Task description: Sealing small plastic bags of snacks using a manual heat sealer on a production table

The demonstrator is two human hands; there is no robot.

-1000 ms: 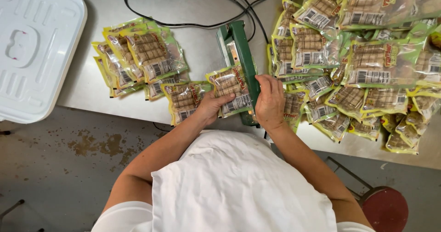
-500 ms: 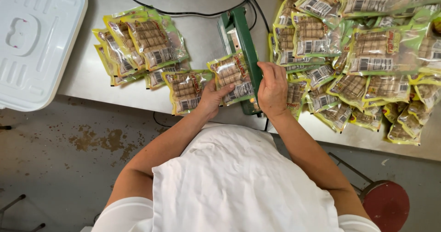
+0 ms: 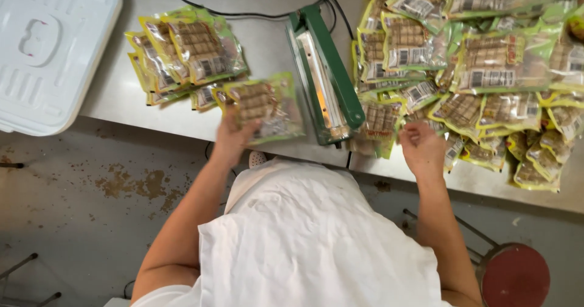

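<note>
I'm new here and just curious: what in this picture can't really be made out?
- Head view: the pouch in the left hand is motion-blurred; its contents are unclear.
- The right hand has curled fingers; whether it grips a pouch is unclear.
- The heap of pouches is cut off by the top and right edges.
- The white lid is cut off at the left edge.

1. A grey metal table (image 3: 267, 51) carries everything here.
2. A green heat sealer (image 3: 322, 76) lies near the middle of it, and black cables (image 3: 243, 12) run behind.
3. A small pile of yellow-green packets (image 3: 182, 58) lies on the left side.
4. A big heap of similar packets (image 3: 486, 82) covers the right side.
5. A white plastic lid (image 3: 48, 45) rests at the far left.
</note>
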